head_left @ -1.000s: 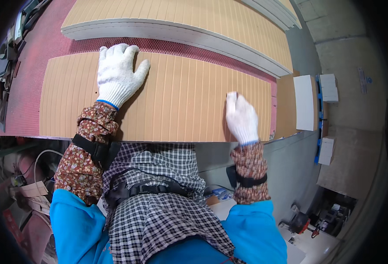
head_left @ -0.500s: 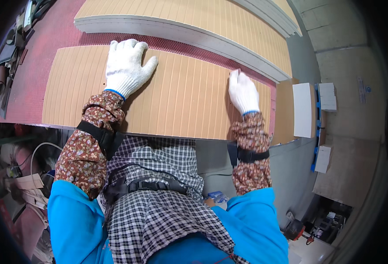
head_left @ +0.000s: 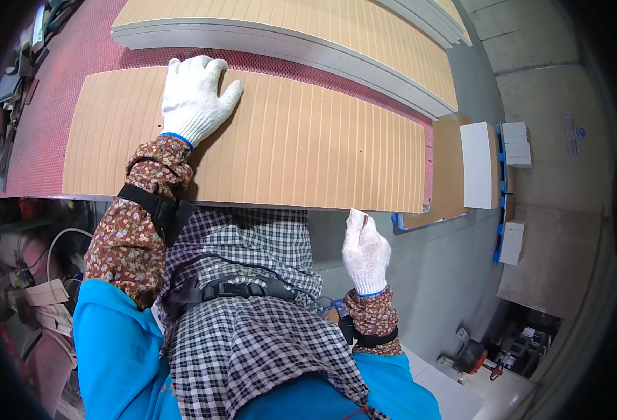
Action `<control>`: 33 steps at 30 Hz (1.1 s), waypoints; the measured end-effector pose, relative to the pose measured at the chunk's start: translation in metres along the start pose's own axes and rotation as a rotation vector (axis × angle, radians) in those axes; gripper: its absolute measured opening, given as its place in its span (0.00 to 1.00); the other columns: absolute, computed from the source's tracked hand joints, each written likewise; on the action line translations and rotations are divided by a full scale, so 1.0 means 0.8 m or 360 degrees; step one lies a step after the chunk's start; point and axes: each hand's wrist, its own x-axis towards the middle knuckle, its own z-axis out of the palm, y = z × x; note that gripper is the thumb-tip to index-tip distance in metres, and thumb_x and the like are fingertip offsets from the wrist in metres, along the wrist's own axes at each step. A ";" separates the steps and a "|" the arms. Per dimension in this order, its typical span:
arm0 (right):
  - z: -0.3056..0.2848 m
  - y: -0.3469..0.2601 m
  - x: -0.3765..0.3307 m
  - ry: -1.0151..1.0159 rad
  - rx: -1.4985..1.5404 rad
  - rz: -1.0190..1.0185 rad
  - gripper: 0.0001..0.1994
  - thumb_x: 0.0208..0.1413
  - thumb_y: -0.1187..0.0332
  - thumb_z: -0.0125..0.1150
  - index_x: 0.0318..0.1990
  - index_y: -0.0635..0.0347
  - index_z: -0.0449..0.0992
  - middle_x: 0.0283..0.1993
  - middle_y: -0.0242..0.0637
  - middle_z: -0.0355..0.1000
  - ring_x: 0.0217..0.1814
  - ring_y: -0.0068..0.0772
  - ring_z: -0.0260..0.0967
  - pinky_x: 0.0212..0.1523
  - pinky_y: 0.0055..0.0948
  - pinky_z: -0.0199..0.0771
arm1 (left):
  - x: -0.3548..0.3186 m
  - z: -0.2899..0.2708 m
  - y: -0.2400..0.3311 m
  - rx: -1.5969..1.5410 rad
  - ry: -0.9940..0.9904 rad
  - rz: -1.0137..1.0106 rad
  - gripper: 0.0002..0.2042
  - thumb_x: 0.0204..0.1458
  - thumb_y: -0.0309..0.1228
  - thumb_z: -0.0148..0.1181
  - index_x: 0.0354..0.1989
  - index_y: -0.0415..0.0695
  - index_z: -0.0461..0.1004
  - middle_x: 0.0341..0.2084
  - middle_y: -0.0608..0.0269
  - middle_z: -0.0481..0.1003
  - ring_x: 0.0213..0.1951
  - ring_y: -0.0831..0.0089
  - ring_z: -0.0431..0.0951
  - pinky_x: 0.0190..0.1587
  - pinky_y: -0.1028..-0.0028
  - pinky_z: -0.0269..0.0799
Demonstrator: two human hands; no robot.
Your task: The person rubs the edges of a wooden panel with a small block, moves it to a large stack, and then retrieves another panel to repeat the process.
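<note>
So my left hand (head_left: 195, 98) is flat, fingers spread, pressing on the grooved tan panel (head_left: 287, 150), which lies on the red mesh desk (head_left: 39, 140). My right hand (head_left: 366, 250) is off the top, at the panel's near edge, fingertips touching it from below, not clamped on anything. The hands are well apart. A stack of similar panels (head_left: 301, 28) sits just beyond.

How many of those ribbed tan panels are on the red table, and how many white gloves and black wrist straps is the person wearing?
Ribbed tan panels: 2, the near panel under the left hand and the far panel.
White gloves: 2, the second on the right hand at the near panel's front edge.
Black wrist straps: 2, the left strap and the right strap.
Total: 6
</note>
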 end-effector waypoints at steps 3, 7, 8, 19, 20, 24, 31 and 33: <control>0.003 -0.010 0.002 -0.0010 0.0027 -0.0001 0.16 0.71 0.57 0.49 0.47 0.59 0.77 0.28 0.51 0.79 0.31 0.57 0.79 0.32 0.50 0.79 | -0.001 -0.003 -0.001 0.0019 -0.0011 -0.0006 0.21 0.57 0.46 0.63 0.50 0.42 0.79 0.48 0.53 0.78 0.55 0.54 0.74 0.67 0.53 0.59; -0.002 -0.016 0.005 -0.0076 0.0055 0.0097 0.16 0.71 0.57 0.49 0.48 0.59 0.76 0.29 0.52 0.78 0.31 0.58 0.79 0.32 0.51 0.79 | 0.000 -0.003 0.002 0.0028 -0.0026 -0.0005 0.21 0.57 0.46 0.63 0.50 0.42 0.79 0.48 0.53 0.78 0.54 0.54 0.75 0.67 0.53 0.59; -0.005 -0.018 0.007 -0.0146 0.0039 0.0135 0.15 0.72 0.58 0.48 0.49 0.59 0.76 0.30 0.51 0.79 0.31 0.58 0.79 0.32 0.50 0.79 | 0.000 -0.002 0.001 0.0021 -0.0026 -0.0013 0.21 0.57 0.46 0.63 0.50 0.42 0.79 0.48 0.53 0.78 0.55 0.54 0.74 0.68 0.53 0.58; 0.005 -0.005 0.156 0.0150 -0.0639 -0.0702 0.12 0.65 0.68 0.50 0.50 0.65 0.72 0.38 0.50 0.74 0.32 0.50 0.79 0.29 0.44 0.79 | 0.001 -0.006 0.007 0.0008 -0.0010 -0.0042 0.19 0.56 0.44 0.64 0.49 0.43 0.79 0.47 0.54 0.78 0.54 0.50 0.74 0.70 0.47 0.57; 0.011 -0.001 0.179 0.0288 -0.0777 -0.0865 0.13 0.64 0.70 0.50 0.51 0.68 0.72 0.39 0.51 0.74 0.34 0.48 0.79 0.29 0.42 0.80 | 0.001 -0.006 0.006 0.0013 -0.0010 -0.0047 0.19 0.56 0.44 0.64 0.49 0.43 0.79 0.47 0.54 0.78 0.54 0.50 0.74 0.70 0.47 0.57; 0.020 -0.008 0.276 0.0178 -0.0628 -0.0793 0.15 0.66 0.71 0.47 0.54 0.69 0.72 0.41 0.53 0.76 0.41 0.52 0.79 0.38 0.45 0.83 | 0.000 -0.005 0.005 0.0016 -0.0004 -0.0046 0.19 0.55 0.44 0.65 0.49 0.43 0.79 0.47 0.54 0.78 0.54 0.51 0.74 0.69 0.48 0.57; 0.023 0.010 0.352 0.0339 -0.0876 -0.1307 0.14 0.65 0.72 0.47 0.52 0.74 0.72 0.41 0.56 0.76 0.40 0.55 0.79 0.39 0.46 0.83 | 0.003 -0.012 0.008 -0.0061 0.0010 -0.0034 0.19 0.53 0.43 0.66 0.47 0.42 0.80 0.45 0.54 0.78 0.52 0.53 0.74 0.63 0.56 0.64; 0.026 0.002 0.331 0.0301 -0.0867 -0.1064 0.15 0.65 0.72 0.47 0.53 0.72 0.72 0.39 0.54 0.76 0.39 0.54 0.79 0.38 0.46 0.83 | 0.002 -0.012 0.006 -0.0074 0.0000 -0.0039 0.19 0.53 0.43 0.66 0.47 0.42 0.80 0.45 0.54 0.78 0.52 0.53 0.74 0.62 0.56 0.64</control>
